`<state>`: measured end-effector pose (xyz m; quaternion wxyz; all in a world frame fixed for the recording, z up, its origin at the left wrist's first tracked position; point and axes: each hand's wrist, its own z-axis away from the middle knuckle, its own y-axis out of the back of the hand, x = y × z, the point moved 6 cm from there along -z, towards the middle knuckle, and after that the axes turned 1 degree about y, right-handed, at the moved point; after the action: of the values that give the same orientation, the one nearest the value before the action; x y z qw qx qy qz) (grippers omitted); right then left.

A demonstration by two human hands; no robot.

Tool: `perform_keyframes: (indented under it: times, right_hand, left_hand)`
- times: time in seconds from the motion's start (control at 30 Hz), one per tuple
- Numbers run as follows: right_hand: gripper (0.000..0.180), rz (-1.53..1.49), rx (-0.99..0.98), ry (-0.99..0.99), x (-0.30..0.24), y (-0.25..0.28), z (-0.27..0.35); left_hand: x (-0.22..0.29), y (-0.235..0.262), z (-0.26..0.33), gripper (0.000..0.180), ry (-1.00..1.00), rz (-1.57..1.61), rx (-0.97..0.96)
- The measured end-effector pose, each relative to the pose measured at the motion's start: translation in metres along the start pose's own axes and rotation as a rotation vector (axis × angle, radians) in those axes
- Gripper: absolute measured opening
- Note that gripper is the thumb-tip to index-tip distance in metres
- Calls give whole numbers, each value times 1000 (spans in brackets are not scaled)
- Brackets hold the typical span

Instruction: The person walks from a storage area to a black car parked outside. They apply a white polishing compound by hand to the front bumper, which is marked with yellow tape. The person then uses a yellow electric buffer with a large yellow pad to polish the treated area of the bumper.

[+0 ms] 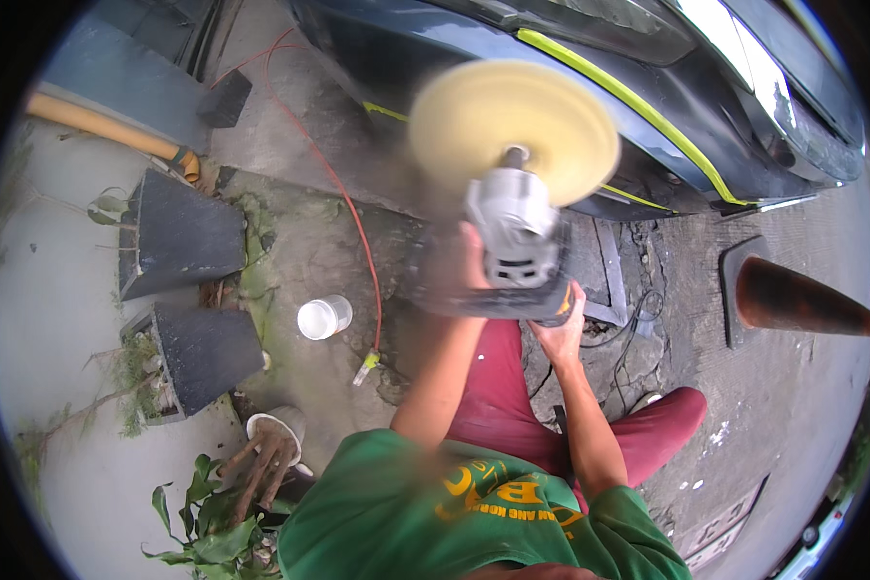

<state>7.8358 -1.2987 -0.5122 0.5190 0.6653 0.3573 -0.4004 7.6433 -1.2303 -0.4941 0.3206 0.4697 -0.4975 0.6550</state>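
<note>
A grey and black electric polisher (pixel 518 227) is held up in front of me, with a wide round pale-yellow buffing pad (pixel 464 116) on its spindle. The pad is smeared by motion. My left hand (pixel 474 259) grips the tool's left side, its fingers partly blurred. Around the rear of the dark body, my right hand (pixel 563 327) is closed. Just beyond the pad is a dark car bumper (pixel 638 82) with strips of yellow-green masking tape (pixel 638 104). The pad overlaps the bumper in view; whether they touch I cannot tell.
An orange cord (pixel 343 193) runs along the concrete to a plug by a white tub (pixel 325 317). Black planters (pixel 188 235) and a white pot (pixel 285 425) line the left wall. A worn traffic cone (pixel 793 295) lies right. A dark cable (pixel 633 329) loops nearby.
</note>
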Motion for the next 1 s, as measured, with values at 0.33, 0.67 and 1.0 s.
perform_keyframes:
  times: [0.33, 0.67, 1.0]
  right_hand:
    - [73, 286, -333, -16, -131, -37, -22]
    - [71, 340, -330, -7, -160, -14, -20]
    - [75, 292, -315, 19, -206, -42, -39]
  left_hand:
    - [133, 52, -50, 69, 11, 609, -91]
    - [154, 35, -49, 71, -10, 631, -136]
    - [209, 55, -86, 65, -10, 534, -76]
